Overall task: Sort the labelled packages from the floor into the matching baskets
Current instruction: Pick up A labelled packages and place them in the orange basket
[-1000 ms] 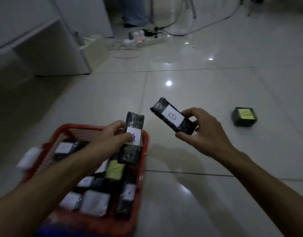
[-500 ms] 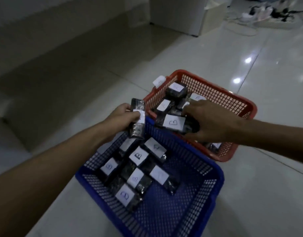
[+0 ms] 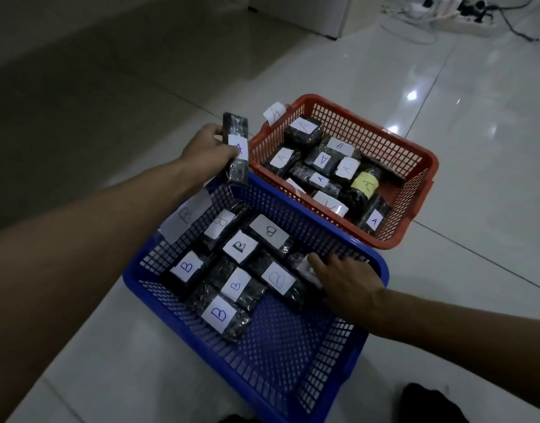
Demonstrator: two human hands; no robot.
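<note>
Packages wrapped in black film fill both baskets, and we take the blue basket as our landmark. Inside it lie several packages with white labels marked B, crowded toward its far-left half, while its near-right part shows bare mesh. Our right hand is down inside this basket by its right rim, palm down, fingers laid over a black package with a white label; we cannot tell whether the fingers grip it or only rest on it, and its letter is hidden. Our left hand is above the far-left corner of the blue basket, fingers and thumb clamped around a long black package labelled A, held nearly upright. A grey tag marked B sticks to the basket's left wall.

Just beyond the blue basket, touching its far rim, stands the red basket, holding packages labelled A, one of them with a yellow label. A white tag marked A hangs at its far-left corner.

Both baskets sit on a glossy white tiled floor. Far beyond the blue basket, a power strip with cables lies near a white cabinet.
</note>
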